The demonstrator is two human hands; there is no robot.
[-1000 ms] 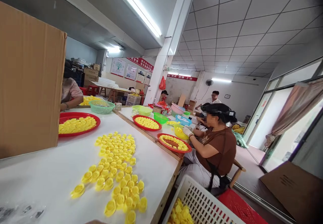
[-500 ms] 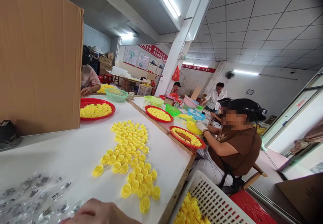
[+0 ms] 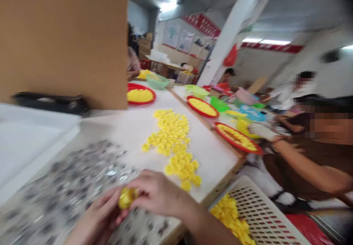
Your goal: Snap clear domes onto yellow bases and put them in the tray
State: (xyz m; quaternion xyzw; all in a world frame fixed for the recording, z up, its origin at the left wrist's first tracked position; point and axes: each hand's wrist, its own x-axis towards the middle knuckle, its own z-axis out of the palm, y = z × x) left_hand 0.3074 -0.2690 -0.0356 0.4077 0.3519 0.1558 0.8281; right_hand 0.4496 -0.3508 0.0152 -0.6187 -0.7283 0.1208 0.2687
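Observation:
Near the bottom centre, my left hand [image 3: 102, 213] and my right hand [image 3: 154, 193] meet around a small shiny yellow piece [image 3: 127, 198]. The left fingers wrap its left and lower side, while the right thumb and fingers pinch its right side. Small clear and dark pieces [image 3: 82, 175] lie scattered on the table beneath and left of my hands. Beyond my right hand, a spread of yellow cup-shaped pieces [image 3: 172, 131] rests on the white table [image 3: 217, 164].
A cardboard box [image 3: 63, 42] stands at the left, behind a white tray [image 3: 35, 131]. White basket [image 3: 264, 215] with yellow pieces is beside the table's right edge. Red trays, including one [image 3: 238, 138], lie beyond. A person in brown [image 3: 309, 164] sits at the right.
The view has turned left and down, showing more clear pieces and the white tray. Both hands are now visible, holding a yellow piece; before, only one hand showed at the bottom edge.

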